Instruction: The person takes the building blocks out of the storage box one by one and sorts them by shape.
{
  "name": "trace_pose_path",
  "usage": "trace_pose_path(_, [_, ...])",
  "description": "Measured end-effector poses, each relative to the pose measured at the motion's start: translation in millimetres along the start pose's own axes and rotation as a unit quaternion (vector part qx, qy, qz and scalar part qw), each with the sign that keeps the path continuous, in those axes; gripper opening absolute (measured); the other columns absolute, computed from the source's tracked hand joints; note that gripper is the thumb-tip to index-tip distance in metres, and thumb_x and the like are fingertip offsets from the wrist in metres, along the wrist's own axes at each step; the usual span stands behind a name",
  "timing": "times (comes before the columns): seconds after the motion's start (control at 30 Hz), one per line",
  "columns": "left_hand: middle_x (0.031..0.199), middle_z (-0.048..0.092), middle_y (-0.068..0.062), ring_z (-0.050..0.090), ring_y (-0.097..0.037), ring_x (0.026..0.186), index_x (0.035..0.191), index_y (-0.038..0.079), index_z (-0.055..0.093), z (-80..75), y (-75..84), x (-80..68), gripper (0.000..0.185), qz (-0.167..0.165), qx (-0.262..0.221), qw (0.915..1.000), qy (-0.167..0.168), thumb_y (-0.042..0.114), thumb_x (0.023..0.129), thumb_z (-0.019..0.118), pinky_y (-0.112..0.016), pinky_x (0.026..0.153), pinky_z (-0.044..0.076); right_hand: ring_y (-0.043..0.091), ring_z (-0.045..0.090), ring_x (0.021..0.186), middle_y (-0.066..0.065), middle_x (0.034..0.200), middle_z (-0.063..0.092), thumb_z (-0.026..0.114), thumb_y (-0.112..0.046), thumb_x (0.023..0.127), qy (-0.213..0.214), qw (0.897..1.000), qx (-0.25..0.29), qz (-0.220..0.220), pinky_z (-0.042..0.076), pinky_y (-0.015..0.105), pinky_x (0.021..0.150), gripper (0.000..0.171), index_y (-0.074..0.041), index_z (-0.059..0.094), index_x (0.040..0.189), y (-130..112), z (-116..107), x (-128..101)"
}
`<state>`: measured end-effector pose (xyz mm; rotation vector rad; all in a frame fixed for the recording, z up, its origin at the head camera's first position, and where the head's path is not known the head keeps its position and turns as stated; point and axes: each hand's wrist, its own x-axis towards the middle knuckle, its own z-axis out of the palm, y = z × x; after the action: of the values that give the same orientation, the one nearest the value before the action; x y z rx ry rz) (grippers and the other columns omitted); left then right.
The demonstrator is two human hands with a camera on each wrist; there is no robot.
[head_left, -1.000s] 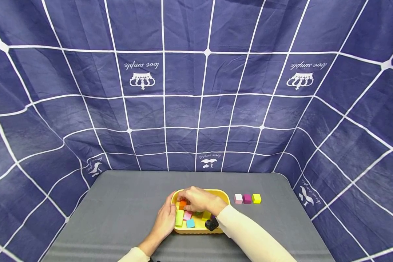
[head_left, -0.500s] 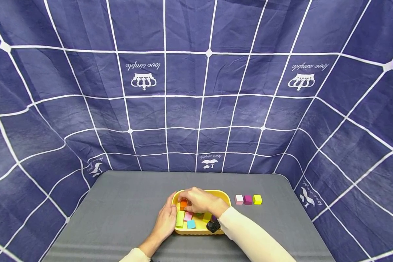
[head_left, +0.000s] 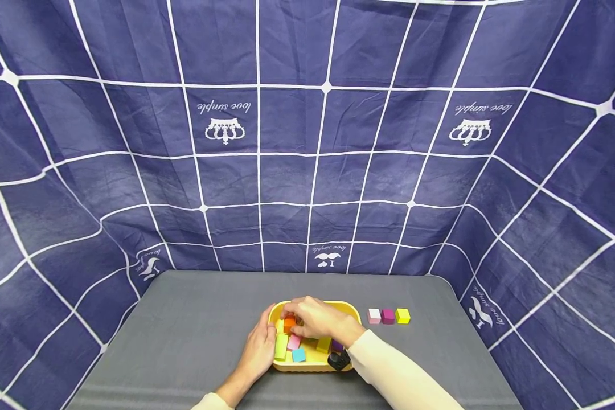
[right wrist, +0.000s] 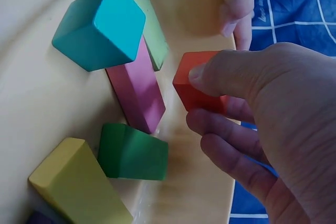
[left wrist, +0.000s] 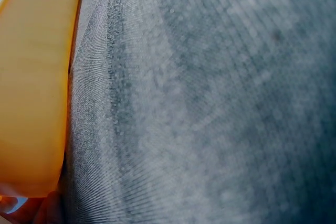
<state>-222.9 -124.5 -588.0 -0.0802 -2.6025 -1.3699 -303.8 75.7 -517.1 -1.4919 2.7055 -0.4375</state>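
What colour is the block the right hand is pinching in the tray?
Orange-red block; the right hand pinches it, clearest in the right wrist view.

A matt grey woven cloth covers the worktop (head_left: 184,341), its fine weave plain in the left wrist view. The yellow tray (right wrist: 47,103) looks like smooth plastic with a soft sheen. The orange block (right wrist: 197,85), teal cube (right wrist: 100,24), pink bar (right wrist: 137,94) and green wedge (right wrist: 131,155) show a painted, satin, wood-like finish. At 12 o'clock hangs a matt navy cloth backdrop (head_left: 307,171), faintly creased.
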Motion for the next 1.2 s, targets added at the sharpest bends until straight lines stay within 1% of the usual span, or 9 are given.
trace_pose_path(0.17, [0.162, 0.069, -0.026, 0.068, -0.047, 0.15, 0.17, 0.005, 0.053, 0.2, -0.9, -2.6, 0.053, 0.004, 0.002, 1.0, 0.003, 0.006, 0.118, 0.05, -0.07, 0.126, 0.052, 0.008, 0.074, 0.098, -0.001, 0.123, 0.084, 0.089, -0.014, 0.101, 0.0, 1.0, 0.006, 0.011, 0.06, 0.015, 0.094, 0.032, -0.016, 0.081, 0.131, 0, 0, -6])
trace_pose_path(0.27, [0.161, 0.07, -0.026, 0.069, -0.047, 0.149, 0.17, 0.006, 0.053, 0.7, -1.0, -2.0, 0.052, 0.007, 0.004, 1.0, 0.005, 0.006, 0.118, 0.05, -0.07, 0.125, 0.053, 0.01, 0.075, 0.099, 0.0, 0.123, 0.084, 0.09, -0.014, 0.1, 0.006, 1.0, 0.012, 0.011, 0.061, 0.017, 0.094, 0.032, -0.016, 0.081, 0.131, 1, -1, -11])
trace_pose_path(0.4, [0.16, 0.071, -0.026, 0.07, -0.047, 0.148, 0.169, 0.006, 0.054, 1.0, -0.9, -1.5, 0.052, 0.007, 0.007, 0.9999, 0.007, 0.005, 0.118, 0.05, -0.07, 0.124, 0.054, 0.009, 0.075, 0.1, 0.0, 0.122, 0.083, 0.09, -0.014, 0.101, 0.016, 1.0, 0.018, 0.011, 0.062, 0.018, 0.096, 0.031, -0.015, 0.081, 0.131, 3, -3, -16])
trace_pose_path(0.6, [0.16, 0.071, -0.026, 0.071, -0.047, 0.146, 0.169, 0.006, 0.054, 1.4, -0.3, -2.6, 0.052, 0.007, 0.01, 0.9999, 0.01, 0.006, 0.117, 0.05, -0.069, 0.123, 0.055, 0.012, 0.076, 0.101, 0.001, 0.121, 0.083, 0.089, -0.012, 0.101, 0.029, 0.999, 0.025, 0.011, 0.063, 0.018, 0.096, 0.032, -0.013, 0.081, 0.132, 7, -7, -25])
trace_pose_path(0.9, [0.16, 0.07, -0.027, 0.07, -0.048, 0.147, 0.169, 0.007, 0.054, 0.1, 1.2, -1.8, 0.051, 0.002, 0.012, 0.9999, 0.01, 0.006, 0.118, 0.05, -0.069, 0.124, 0.054, 0.012, 0.077, 0.104, -0.001, 0.12, 0.081, 0.088, -0.01, 0.1, 0.037, 0.999, 0.025, 0.023, 0.066, 0.025, 0.098, 0.041, -0.013, 0.08, 0.14, 13, -12, -39])
trace_pose_path(1.13, [0.162, 0.069, -0.027, 0.068, -0.048, 0.15, 0.169, 0.007, 0.054, 0.9, 1.6, -2.3, 0.052, 0.0, 0.01, 0.9999, 0.01, 0.006, 0.118, 0.05, -0.068, 0.126, 0.053, 0.017, 0.077, 0.1, 0.004, 0.119, 0.082, 0.088, -0.008, 0.1, 0.064, 0.998, 0.025, 0.012, 0.067, 0.025, 0.095, 0.041, -0.005, 0.08, 0.141, 17, -17, -49])
trace_pose_path(1.2, [0.162, 0.07, -0.026, 0.069, -0.048, 0.15, 0.169, 0.008, 0.055, 1.1, 1.8, -2.3, 0.052, 0.001, 0.011, 0.9999, 0.012, 0.006, 0.118, 0.05, -0.068, 0.125, 0.053, 0.018, 0.078, 0.1, 0.004, 0.119, 0.082, 0.088, -0.008, 0.101, 0.066, 0.997, 0.023, 0.016, 0.067, 0.026, 0.096, 0.04, -0.005, 0.08, 0.14, 19, -18, -51])
